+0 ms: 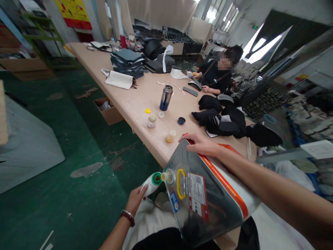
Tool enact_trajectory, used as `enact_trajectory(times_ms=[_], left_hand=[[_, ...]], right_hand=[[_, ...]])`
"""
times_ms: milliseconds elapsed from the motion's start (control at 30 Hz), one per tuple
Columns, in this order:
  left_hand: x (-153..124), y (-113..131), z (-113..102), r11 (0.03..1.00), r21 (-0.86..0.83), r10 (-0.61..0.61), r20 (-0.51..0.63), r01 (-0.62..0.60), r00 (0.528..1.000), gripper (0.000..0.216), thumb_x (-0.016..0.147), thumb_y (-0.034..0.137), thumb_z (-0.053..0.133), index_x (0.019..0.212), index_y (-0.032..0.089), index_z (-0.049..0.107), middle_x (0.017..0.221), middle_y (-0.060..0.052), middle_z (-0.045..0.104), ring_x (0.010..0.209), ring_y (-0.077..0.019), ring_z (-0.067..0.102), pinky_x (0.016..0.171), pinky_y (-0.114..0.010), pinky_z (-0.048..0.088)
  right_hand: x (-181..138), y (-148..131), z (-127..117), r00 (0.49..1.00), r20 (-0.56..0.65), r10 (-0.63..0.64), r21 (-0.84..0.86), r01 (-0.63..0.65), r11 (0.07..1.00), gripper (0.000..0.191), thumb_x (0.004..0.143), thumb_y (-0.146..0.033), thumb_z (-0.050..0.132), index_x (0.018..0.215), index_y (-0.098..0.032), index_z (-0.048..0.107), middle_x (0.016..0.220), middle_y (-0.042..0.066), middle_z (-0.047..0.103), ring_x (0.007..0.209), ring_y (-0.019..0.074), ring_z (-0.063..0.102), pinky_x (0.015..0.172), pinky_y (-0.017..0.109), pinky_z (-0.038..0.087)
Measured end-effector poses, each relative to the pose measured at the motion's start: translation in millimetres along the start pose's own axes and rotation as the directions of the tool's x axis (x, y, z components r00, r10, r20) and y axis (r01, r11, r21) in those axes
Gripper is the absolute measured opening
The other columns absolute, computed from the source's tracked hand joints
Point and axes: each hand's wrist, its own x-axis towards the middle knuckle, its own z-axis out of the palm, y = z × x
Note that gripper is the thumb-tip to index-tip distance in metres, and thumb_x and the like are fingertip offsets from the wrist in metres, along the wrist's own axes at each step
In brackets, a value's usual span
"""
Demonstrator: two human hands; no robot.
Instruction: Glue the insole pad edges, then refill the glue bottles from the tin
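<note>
A large square metal can (205, 194) with an orange band and a yellow handle is tilted over the table's edge, its spout against the mouth of a small white bottle (152, 182) with a green neck. My left hand (136, 198) is wrapped round that bottle below the table edge. My right hand (201, 144) lies on the can's upper corner, fingers pressed over its edge.
The long wooden table (135, 104) carries a steel flask (165, 97), small jars and caps (152, 121), black shoe uppers (223, 119) and stacked dark sheets (127, 62). A person in black (217, 78) sits at the far side. A cardboard box (109, 110) stands on the green floor.
</note>
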Motion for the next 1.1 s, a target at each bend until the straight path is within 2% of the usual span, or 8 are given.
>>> enact_trajectory(times_ms=[100, 233, 567, 800, 1100], left_hand=[[-0.5, 2.2, -0.6, 1.0, -0.026, -0.006, 0.01, 0.006, 1.0, 0.058, 0.072, 0.072, 0.05, 0.062, 0.016, 0.063, 0.05, 0.003, 0.051, 0.054, -0.015, 0.047, 0.056, -0.026, 0.035], [-1.5, 2.3, -1.3, 0.999, -0.031, -0.007, 0.012, 0.008, 1.0, 0.057, 0.073, 0.071, 0.049, 0.062, 0.016, 0.062, 0.05, 0.003, 0.05, 0.052, -0.0146, 0.046, 0.053, -0.026, 0.033], [0.2, -12.9, -0.3, 0.999, -0.039, 0.006, -0.003, -0.007, 1.0, 0.055, 0.075, 0.068, 0.049, 0.062, 0.016, 0.062, 0.051, 0.002, 0.05, 0.054, -0.0156, 0.046, 0.054, -0.027, 0.034], [-2.5, -5.2, 0.7, 0.997, -0.068, 0.021, -0.007, -0.022, 1.0, 0.055, 0.075, 0.068, 0.05, 0.058, 0.016, 0.059, 0.052, 0.002, 0.049, 0.054, -0.0144, 0.044, 0.054, -0.026, 0.033], [-7.7, 8.9, -3.3, 0.998, -0.063, 0.022, -0.005, -0.022, 1.0, 0.058, 0.074, 0.07, 0.049, 0.065, 0.015, 0.065, 0.052, 0.002, 0.05, 0.054, -0.0148, 0.043, 0.053, -0.026, 0.034]], right_hand=[[-1.6, 0.1, 0.1, 1.0, -0.009, -0.004, 0.003, 0.004, 1.0, 0.043, 0.067, -0.023, 0.052, 0.108, -0.013, 0.065, 0.098, 0.006, 0.065, 0.092, 0.026, 0.058, 0.082, 0.034, 0.043], [0.2, -0.2, 2.7, 1.0, -0.004, 0.024, 0.029, -0.024, 0.999, 0.043, 0.069, -0.022, 0.052, 0.109, -0.015, 0.064, 0.098, 0.005, 0.065, 0.089, 0.0251, 0.059, 0.078, 0.033, 0.045], [12.6, 1.4, 11.7, 0.998, 0.04, 0.055, 0.058, -0.057, 0.997, 0.046, 0.07, -0.023, 0.053, 0.114, -0.015, 0.063, 0.099, 0.005, 0.065, 0.091, 0.0258, 0.059, 0.079, 0.034, 0.046], [14.3, -4.4, 12.7, 0.998, 0.036, 0.051, 0.049, -0.053, 0.997, 0.048, 0.069, -0.027, 0.054, 0.114, -0.013, 0.063, 0.101, 0.006, 0.065, 0.093, 0.0274, 0.059, 0.082, 0.036, 0.046], [6.3, -2.7, 11.3, 0.997, 0.0, 0.073, 0.079, -0.073, 0.994, 0.046, 0.069, -0.029, 0.054, 0.111, -0.014, 0.064, 0.095, 0.006, 0.065, 0.092, 0.0283, 0.059, 0.081, 0.038, 0.048]])
